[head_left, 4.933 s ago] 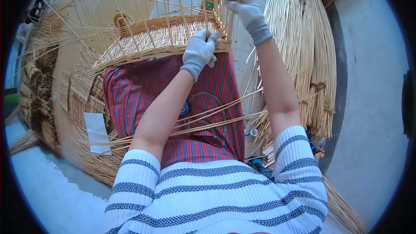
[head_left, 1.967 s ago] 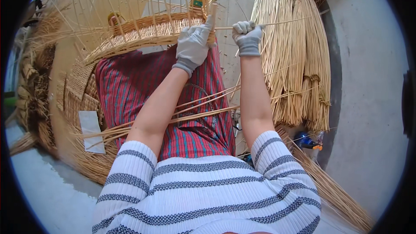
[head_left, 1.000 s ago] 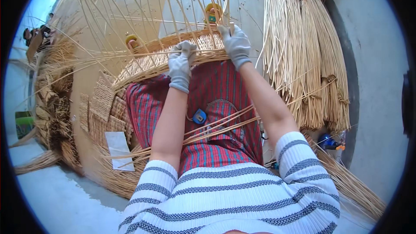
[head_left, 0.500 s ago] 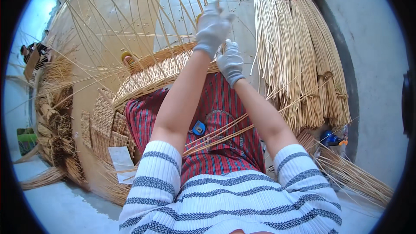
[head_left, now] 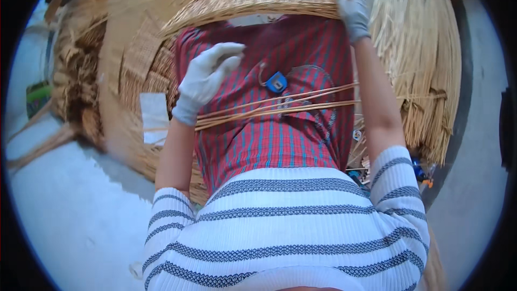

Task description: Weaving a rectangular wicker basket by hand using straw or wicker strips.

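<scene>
My left hand (head_left: pixel 207 78), in a white glove, is over my lap, its fingers curved and spread from the thumb, with nothing in them. My right hand (head_left: pixel 354 16), in the same kind of glove, is at the right end of a woven wicker basket (head_left: pixel 258 1); its fingers close on that edge and are partly blurred. The basket lies at the far side of my knees, with upright canes along its back. A red plaid cloth (head_left: pixel 253 145) covers my lap. On it rest several loose canes (head_left: pixel 301 106) and a blue tape measure (head_left: pixel 277 82).
A large bundle of pale canes (head_left: pixel 417 48) lies on the right, beside a wall. Woven panels (head_left: pixel 141 54) and a white sheet of paper (head_left: pixel 154 113) lie to the left. Further left are tied brown bundles (head_left: pixel 81 78) and a green thing (head_left: pixel 37 97).
My left hand has come back from the basket's tall canes to above my lap, empty. My right hand stays at the basket's right end. The view has tipped nearer to my body.
</scene>
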Demonstrator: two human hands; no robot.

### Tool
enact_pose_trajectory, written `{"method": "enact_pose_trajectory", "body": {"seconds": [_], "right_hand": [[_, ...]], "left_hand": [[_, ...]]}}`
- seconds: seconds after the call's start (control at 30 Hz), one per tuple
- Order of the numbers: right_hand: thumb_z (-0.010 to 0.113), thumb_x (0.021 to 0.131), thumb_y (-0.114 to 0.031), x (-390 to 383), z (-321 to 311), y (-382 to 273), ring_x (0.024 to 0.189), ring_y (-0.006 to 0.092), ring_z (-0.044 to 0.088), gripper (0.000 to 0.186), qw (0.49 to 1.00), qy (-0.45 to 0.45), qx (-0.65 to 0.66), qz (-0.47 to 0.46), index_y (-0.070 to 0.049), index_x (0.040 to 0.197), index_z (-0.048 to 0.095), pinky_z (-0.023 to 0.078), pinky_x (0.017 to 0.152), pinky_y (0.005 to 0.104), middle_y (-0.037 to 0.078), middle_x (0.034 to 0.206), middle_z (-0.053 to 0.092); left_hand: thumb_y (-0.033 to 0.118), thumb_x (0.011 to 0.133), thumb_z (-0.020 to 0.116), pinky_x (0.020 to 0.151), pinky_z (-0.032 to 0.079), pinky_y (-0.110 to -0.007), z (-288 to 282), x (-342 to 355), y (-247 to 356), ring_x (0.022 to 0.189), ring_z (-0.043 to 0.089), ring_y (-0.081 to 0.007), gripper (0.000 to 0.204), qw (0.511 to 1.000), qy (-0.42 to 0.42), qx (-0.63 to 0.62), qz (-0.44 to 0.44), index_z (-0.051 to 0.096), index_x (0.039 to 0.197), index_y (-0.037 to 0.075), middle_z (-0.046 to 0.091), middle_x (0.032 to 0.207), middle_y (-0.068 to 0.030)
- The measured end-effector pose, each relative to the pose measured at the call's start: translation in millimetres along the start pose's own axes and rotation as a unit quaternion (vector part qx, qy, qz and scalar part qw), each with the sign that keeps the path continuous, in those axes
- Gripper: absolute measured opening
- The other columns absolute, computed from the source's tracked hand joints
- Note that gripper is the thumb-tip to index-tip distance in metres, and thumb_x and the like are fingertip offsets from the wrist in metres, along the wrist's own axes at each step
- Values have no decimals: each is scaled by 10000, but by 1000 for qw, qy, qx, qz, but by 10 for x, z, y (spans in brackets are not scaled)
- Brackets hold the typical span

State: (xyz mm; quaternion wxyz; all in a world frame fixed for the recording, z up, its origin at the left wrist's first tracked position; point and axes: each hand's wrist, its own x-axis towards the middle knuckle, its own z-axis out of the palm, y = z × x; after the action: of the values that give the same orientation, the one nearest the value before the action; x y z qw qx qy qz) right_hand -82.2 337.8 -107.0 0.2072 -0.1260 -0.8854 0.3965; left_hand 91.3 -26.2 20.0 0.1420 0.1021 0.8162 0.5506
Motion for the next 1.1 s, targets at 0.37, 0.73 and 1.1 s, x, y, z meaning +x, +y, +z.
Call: {"method": "enact_pose_trajectory", "body": {"seconds": [0.37,0.73,1.1], "right_hand": [[783,756,-191,-2366,-883,-1612,961,252,623,203,810,-434,11,-394,-169,927,677,491,811,401,23,972,657],[753,796,-139,-2312,-846,-1452,804,331,614,177,878,-375,-84,-286,-91,893,612,493,706,452,115,843,610],[666,939,-84,-1726,-1152,-1464,1038,169,603,337,931,-262,253,23,-73,1268,594,490,919,313,96,1117,649]], "left_hand": [[127,958,663,812,526,-289,-749,-1810,-856,901,640,-127,139,946,255,120,-158,677,1070,44,685,964,-28],[210,753,853,843,533,-334,-758,-1892,-877,926,660,-236,400,979,80,158,-101,671,1075,58,657,1006,-102],[-150,832,449,812,530,-278,-170,-316,-183,856,650,-140,374,988,147,-26,43,677,1078,15,706,974,-68]]}}
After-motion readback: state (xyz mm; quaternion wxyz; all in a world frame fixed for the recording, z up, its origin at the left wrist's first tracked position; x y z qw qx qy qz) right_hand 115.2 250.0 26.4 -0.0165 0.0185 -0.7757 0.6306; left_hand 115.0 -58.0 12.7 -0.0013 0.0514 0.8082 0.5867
